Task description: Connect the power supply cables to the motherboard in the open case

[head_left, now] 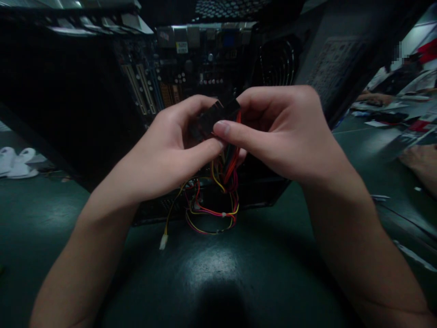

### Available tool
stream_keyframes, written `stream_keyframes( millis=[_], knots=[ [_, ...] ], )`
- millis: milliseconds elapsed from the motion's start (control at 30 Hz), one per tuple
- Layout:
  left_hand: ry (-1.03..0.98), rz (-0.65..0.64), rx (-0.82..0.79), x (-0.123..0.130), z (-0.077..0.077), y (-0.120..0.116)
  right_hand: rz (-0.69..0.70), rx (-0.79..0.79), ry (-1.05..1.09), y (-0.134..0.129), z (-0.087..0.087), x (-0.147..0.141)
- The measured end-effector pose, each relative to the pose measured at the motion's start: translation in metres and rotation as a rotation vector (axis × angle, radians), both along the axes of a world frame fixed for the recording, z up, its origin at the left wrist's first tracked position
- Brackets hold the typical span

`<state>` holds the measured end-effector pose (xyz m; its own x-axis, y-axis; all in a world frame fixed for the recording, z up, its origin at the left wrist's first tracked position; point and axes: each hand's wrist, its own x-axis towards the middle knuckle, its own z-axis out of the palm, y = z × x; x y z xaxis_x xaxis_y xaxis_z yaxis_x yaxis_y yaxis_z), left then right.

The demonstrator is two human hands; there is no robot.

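Both of my hands meet in front of an open black computer case point(112, 200). My left hand point(174, 141) pinches a black cable connector point(208, 119) between thumb and fingers. On the same connector, from the right side, my right hand point(280, 132) is closed, its thumb lying across the front. Red, yellow and black wires point(232, 164) run down from it between the hands. Behind them sits the motherboard point(191, 68), partly covered by my fingers. A white plug point(164, 242) on yellow wires hangs over the case's near edge.
More looped wires point(213, 213) spill over the near edge of the case onto the dark green surface point(273, 255). A round fan grille point(278, 61) is at the back right. White shoes point(20, 162) stand at the left. At the right edge another person's arm point(421, 166) shows.
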<state>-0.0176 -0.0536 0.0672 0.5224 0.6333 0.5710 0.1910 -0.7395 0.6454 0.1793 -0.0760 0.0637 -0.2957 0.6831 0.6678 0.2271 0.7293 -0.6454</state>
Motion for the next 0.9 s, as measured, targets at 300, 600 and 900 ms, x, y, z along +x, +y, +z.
stream_keyframes(
  millis=[300,600,900],
  knots=[
    [0.077,0.049,0.179,-0.0002,0.0014,-0.0029,-0.186,0.105,-0.064,-0.0064,-0.0002,-0.0037],
    [0.132,0.054,0.091,-0.0011,0.0025,-0.0044,-0.250,0.147,-0.086,-0.0068,-0.0028,-0.0067],
    [0.118,0.052,0.163,0.0033,-0.0001,-0.0040,-0.245,0.197,-0.131,-0.0070,-0.0025,-0.0074]
  ],
)
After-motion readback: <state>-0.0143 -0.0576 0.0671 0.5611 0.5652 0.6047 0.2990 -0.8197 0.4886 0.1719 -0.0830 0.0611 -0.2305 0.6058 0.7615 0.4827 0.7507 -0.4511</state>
